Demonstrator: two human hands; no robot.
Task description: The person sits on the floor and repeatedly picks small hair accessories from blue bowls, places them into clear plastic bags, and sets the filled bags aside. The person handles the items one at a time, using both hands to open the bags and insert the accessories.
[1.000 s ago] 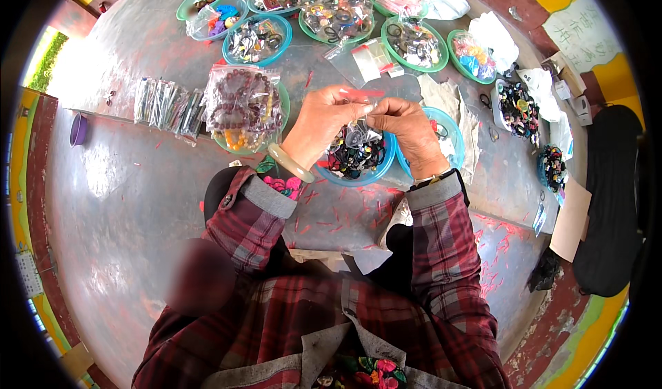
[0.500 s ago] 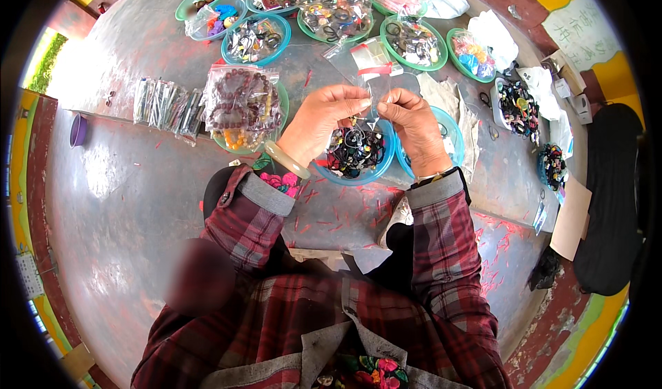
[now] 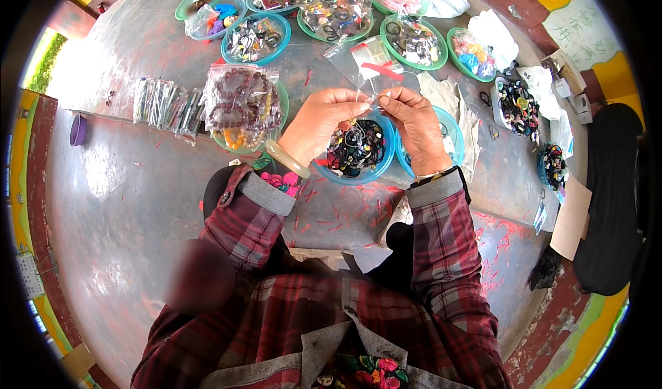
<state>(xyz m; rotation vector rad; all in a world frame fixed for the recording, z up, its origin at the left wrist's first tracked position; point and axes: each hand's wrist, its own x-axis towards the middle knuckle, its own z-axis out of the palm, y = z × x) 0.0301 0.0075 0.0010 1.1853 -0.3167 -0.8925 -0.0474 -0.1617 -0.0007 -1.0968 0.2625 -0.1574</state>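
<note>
Both the left hand (image 3: 323, 121) and right hand (image 3: 412, 124) pinch a clear bag (image 3: 365, 64) above a blue bowl (image 3: 358, 149), many dishes (image 3: 414, 41) beyond.

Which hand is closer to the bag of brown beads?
Left. The left hand is just right of the bag of brown beads, almost beside it. The right hand is farther right, beyond the left hand, both pinching a small clear bag.

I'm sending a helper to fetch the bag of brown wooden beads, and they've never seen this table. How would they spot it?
Start at the grey metal table and find the left hand over a blue dish of dark rings. Just left of that hand, a clear bag of brown beads lies on a green dish. It is the only bag of large brown round beads; the narrow packets beside it hold thin items.
</note>
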